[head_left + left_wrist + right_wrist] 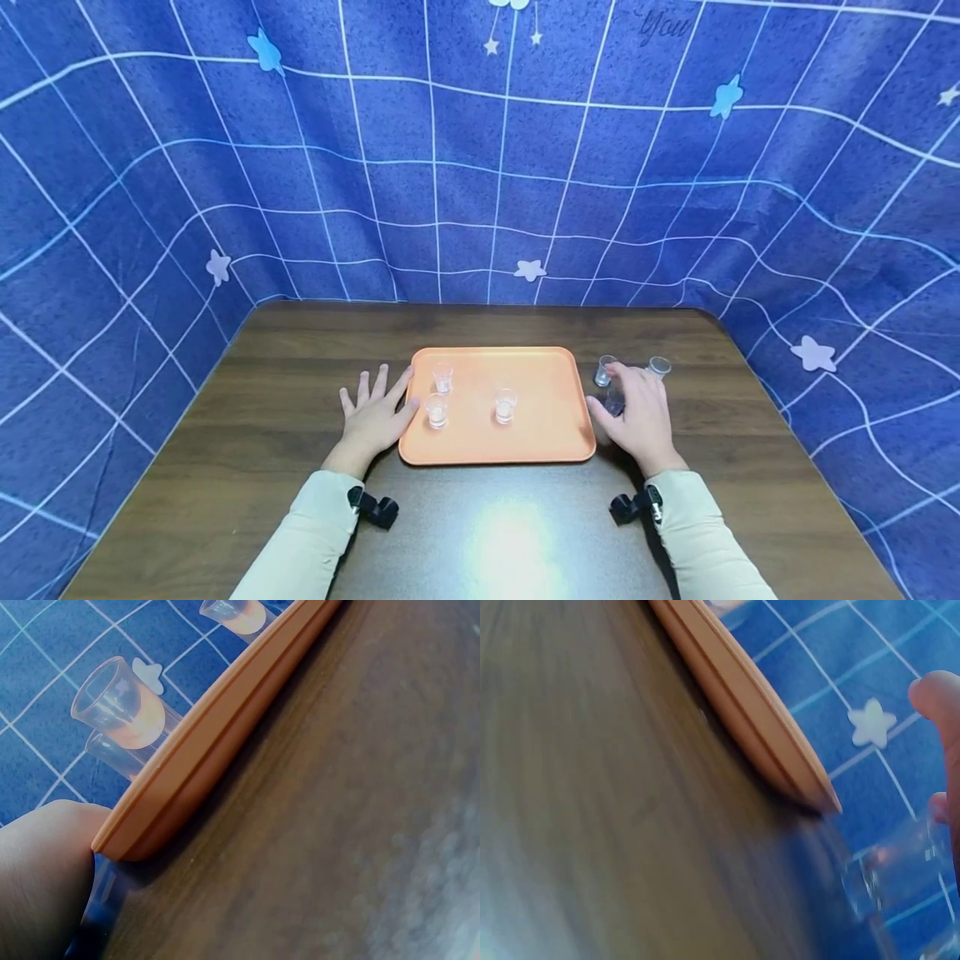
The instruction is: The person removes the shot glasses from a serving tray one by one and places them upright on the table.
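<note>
My left hand lies with spread fingers at the left side of the orange tray, thumb and index finger at its rim. In the left wrist view the thumb meets the tray's corner. Three clear shot glasses stand on the tray: a back-left one, a front-left one and a middle one. Right of the tray, my right hand reaches over a shot glass, partly hidden between thumb and fingers. In the right wrist view the thumb is raised apart from that glass.
Beyond the right hand's fingers stand two more shot glasses, one near the tray and one farther right. The brown wooden table ends at a blue curtain with white lines and stars.
</note>
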### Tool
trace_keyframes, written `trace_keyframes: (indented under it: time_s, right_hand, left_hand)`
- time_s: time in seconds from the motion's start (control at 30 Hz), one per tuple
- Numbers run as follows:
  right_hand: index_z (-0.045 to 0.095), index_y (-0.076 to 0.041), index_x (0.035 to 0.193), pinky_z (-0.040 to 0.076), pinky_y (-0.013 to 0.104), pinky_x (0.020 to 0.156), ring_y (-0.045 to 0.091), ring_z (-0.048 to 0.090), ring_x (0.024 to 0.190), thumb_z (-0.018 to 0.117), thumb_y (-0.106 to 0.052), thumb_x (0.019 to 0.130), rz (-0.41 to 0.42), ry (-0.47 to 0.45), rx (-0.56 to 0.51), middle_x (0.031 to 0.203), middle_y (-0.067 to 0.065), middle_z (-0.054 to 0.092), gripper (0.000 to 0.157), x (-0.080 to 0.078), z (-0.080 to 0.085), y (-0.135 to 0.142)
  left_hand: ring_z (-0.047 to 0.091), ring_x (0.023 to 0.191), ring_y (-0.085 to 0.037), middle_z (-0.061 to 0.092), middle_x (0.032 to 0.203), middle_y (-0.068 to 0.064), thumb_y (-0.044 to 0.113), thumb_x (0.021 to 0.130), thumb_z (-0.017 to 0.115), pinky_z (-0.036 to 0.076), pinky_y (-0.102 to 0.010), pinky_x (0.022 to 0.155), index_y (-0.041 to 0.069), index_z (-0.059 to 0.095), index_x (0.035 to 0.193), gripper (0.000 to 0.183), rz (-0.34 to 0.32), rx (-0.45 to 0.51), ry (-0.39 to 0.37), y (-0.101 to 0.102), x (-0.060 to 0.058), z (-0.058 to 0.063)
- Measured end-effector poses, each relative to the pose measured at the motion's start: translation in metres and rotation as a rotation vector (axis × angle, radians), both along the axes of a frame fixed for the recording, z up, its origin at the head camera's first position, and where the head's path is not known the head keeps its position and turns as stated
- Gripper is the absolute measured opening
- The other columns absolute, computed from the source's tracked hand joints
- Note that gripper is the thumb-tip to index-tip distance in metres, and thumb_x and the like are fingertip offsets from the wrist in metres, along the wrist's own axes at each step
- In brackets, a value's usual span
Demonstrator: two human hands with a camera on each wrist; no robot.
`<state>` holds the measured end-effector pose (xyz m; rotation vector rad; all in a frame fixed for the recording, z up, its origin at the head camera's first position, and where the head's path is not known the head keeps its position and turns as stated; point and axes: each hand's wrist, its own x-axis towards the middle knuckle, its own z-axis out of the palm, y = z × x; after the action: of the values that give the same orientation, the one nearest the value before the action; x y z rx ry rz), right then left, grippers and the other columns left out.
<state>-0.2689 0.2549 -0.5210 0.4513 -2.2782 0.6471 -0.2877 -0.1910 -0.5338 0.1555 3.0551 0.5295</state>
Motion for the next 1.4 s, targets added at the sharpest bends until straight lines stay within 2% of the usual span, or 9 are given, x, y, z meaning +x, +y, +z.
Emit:
trace_keyframes:
  time_s: [0.23, 0.43, 0.57, 0.7, 0.9, 1.17, 1.3, 1.4]
  right_hand:
    - [0.065, -0.007, 0.118, 0.030, 0.062, 0.109, 0.036, 0.058, 0.107, 0.069, -0.052, 0.081, 0.030, 0.048, 0.049, 0.105, 0.011, 0.070, 0.059, -0.005, 0.010, -0.034]
    - [0.064, -0.009, 0.119, 0.030, 0.061, 0.110, 0.034, 0.058, 0.108, 0.072, -0.051, 0.080, 0.101, 0.074, 0.069, 0.107, 0.008, 0.070, 0.059, -0.005, 0.013, -0.063]
    - [0.063, -0.010, 0.121, 0.028, 0.060, 0.112, 0.031, 0.059, 0.109, 0.074, -0.049, 0.079, 0.143, 0.053, 0.055, 0.108, 0.005, 0.069, 0.058, -0.007, 0.015, -0.080]
    - [0.062, -0.011, 0.125, 0.031, 0.056, 0.112, 0.027, 0.060, 0.108, 0.075, -0.049, 0.079, 0.182, 0.000, 0.057, 0.107, 0.001, 0.069, 0.060, -0.007, 0.014, -0.096]
    - [0.059, -0.015, 0.132, 0.037, 0.046, 0.105, 0.024, 0.057, 0.107, 0.076, -0.054, 0.080, 0.208, -0.142, 0.058, 0.109, -0.003, 0.070, 0.067, -0.006, 0.013, -0.114]
    - [0.055, -0.017, 0.135, 0.030, 0.052, 0.115, 0.025, 0.061, 0.111, 0.077, -0.055, 0.080, 0.259, -0.266, 0.079, 0.109, -0.003, 0.072, 0.071, -0.005, 0.012, -0.122]
    - [0.054, -0.017, 0.135, 0.033, 0.049, 0.113, 0.027, 0.061, 0.111, 0.077, -0.054, 0.081, 0.259, -0.323, 0.086, 0.114, -0.002, 0.071, 0.070, -0.005, 0.009, -0.121]
    - [0.054, -0.017, 0.134, 0.036, 0.048, 0.110, 0.028, 0.061, 0.108, 0.077, -0.053, 0.082, 0.255, -0.352, 0.098, 0.111, 0.001, 0.069, 0.067, -0.005, 0.007, -0.122]
  left_hand:
    - [-0.007, 0.151, -0.050, 0.008, 0.169, -0.018, 0.058, 0.104, 0.035, -0.015, -0.075, 0.109, 0.035, 0.021, 0.162, 0.064, 0.001, 0.011, 0.003, 0.001, 0.003, 0.005]
    - [-0.008, 0.151, -0.050, 0.007, 0.169, -0.018, 0.058, 0.104, 0.034, -0.016, -0.075, 0.109, 0.035, 0.021, 0.162, 0.064, 0.004, 0.001, -0.003, -0.001, 0.002, 0.003]
    - [-0.008, 0.151, -0.050, 0.007, 0.169, -0.018, 0.058, 0.104, 0.034, -0.016, -0.074, 0.109, 0.035, 0.021, 0.162, 0.064, 0.001, 0.006, 0.003, -0.002, 0.000, 0.003]
    - [-0.008, 0.151, -0.050, 0.007, 0.169, -0.018, 0.059, 0.104, 0.034, -0.016, -0.075, 0.109, 0.036, 0.020, 0.162, 0.065, -0.003, 0.005, -0.004, -0.002, 0.000, 0.002]
    - [-0.008, 0.151, -0.050, 0.007, 0.169, -0.018, 0.059, 0.104, 0.035, -0.015, -0.075, 0.109, 0.036, 0.019, 0.162, 0.064, -0.002, -0.004, -0.008, -0.002, -0.001, 0.000]
    - [-0.008, 0.151, -0.051, 0.007, 0.169, -0.019, 0.057, 0.104, 0.035, -0.015, -0.075, 0.109, 0.035, 0.020, 0.162, 0.064, 0.001, 0.000, -0.003, 0.000, 0.001, 0.002]
    - [-0.008, 0.151, -0.051, 0.007, 0.168, -0.019, 0.057, 0.104, 0.035, -0.015, -0.075, 0.109, 0.034, 0.021, 0.162, 0.064, -0.007, 0.009, 0.002, 0.001, 0.001, 0.003]
    - [-0.008, 0.151, -0.050, 0.007, 0.169, -0.019, 0.057, 0.104, 0.035, -0.015, -0.075, 0.109, 0.034, 0.021, 0.162, 0.064, -0.008, 0.013, -0.002, 0.002, 0.001, 0.004]
